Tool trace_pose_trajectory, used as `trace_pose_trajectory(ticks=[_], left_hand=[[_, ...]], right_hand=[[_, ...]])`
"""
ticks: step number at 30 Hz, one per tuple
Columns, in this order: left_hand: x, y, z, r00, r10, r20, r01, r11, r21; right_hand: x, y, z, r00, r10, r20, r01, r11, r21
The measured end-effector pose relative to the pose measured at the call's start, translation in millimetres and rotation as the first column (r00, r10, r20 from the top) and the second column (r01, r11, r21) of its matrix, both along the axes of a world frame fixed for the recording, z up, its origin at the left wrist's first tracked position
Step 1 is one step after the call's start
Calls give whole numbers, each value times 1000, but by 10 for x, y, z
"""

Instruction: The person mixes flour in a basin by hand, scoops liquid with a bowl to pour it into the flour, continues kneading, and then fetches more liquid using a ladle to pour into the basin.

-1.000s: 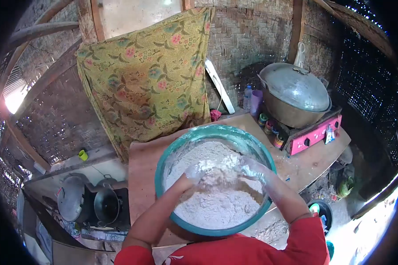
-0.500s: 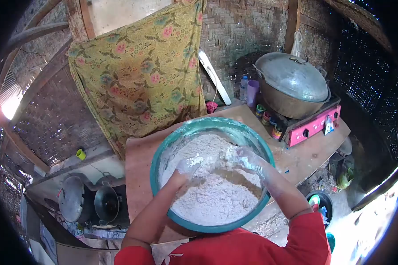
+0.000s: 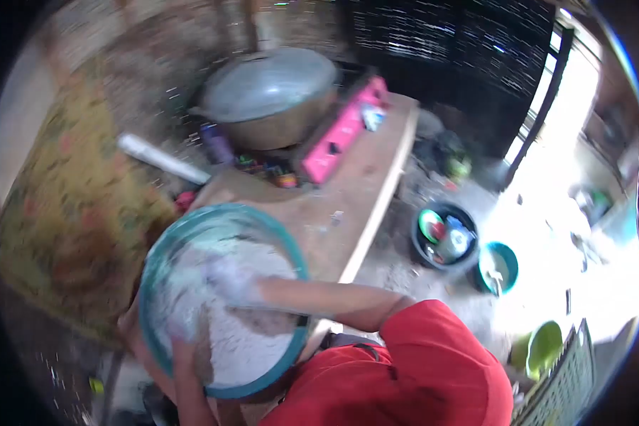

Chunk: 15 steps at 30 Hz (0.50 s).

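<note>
A wide teal basin [image 3: 245, 390] stands on the table, holding a heap of white, flour-like powder [image 3: 252, 355]. My left hand [image 3: 182, 329] is at the powder on the basin's left side, coated whitish and smeared by motion. Over the middle of the basin is my right hand [image 3: 238, 282], also dusted white and blurred. The fingers of both hands are too smeared to make out, and I cannot see whether anything is in them.
A large lidded pot [image 3: 270, 89] sits on a pink stove [image 3: 344, 131] at the back of the wooden table [image 3: 326, 231]. On the floor to the right are a dark tub [image 3: 422, 259] with dishes and a smaller teal bucket [image 3: 483, 284]. A patterned cloth [image 3: 64, 213] hangs left.
My view has swung to the right, so the basin and stove appear further left and the floor tubs show more fully. Both hands remain in the basin, now blurred.
</note>
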<state>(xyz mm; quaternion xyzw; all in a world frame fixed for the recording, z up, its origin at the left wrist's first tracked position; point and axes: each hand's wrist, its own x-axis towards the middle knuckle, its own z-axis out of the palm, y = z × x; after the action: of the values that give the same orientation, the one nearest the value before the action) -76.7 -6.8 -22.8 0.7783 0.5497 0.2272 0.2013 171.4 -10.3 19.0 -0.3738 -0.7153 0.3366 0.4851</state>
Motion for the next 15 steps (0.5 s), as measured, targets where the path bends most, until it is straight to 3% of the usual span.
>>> trace_pose_trajectory(ticks=[1, 3, 6, 8, 9, 11, 14, 15], left_hand=[[-47, 0, 9, 1000, -14, -27, 14, 1000, -1], [-171, -12, 3, 996, -29, -82, 30, 1000, 6], [-275, 121, -61, 966, -61, -250, 73, 997, 39], [-239, 238, -71, 932, -90, -350, 114, 992, 48], [-73, 111, 32, 996, -48, -78, 51, 998, 45], [61, 31, 72, 993, -78, -87, 84, 994, 67], [43, 163, 105, 994, -52, -94, 67, 984, 164], [34, 180, 122, 995, -37, -90, 54, 980, 192]], right_hand=[[-64, -57, -254, 991, -104, -89, 82, 973, -217], [106, -411, -9, 945, -277, -172, 179, 882, -436], [400, -810, 473, 995, -94, -13, 76, 871, -485], [498, -848, 349, 998, -52, 28, 59, 857, -512], [337, -761, 37, 985, -108, -134, 44, 912, -407], [194, -747, -169, 943, -161, -292, 73, 954, -290], [31, -560, -173, 925, -379, -10, 351, 864, -360], [-138, -344, -366, 928, -227, -296, 122, 934, -336]])
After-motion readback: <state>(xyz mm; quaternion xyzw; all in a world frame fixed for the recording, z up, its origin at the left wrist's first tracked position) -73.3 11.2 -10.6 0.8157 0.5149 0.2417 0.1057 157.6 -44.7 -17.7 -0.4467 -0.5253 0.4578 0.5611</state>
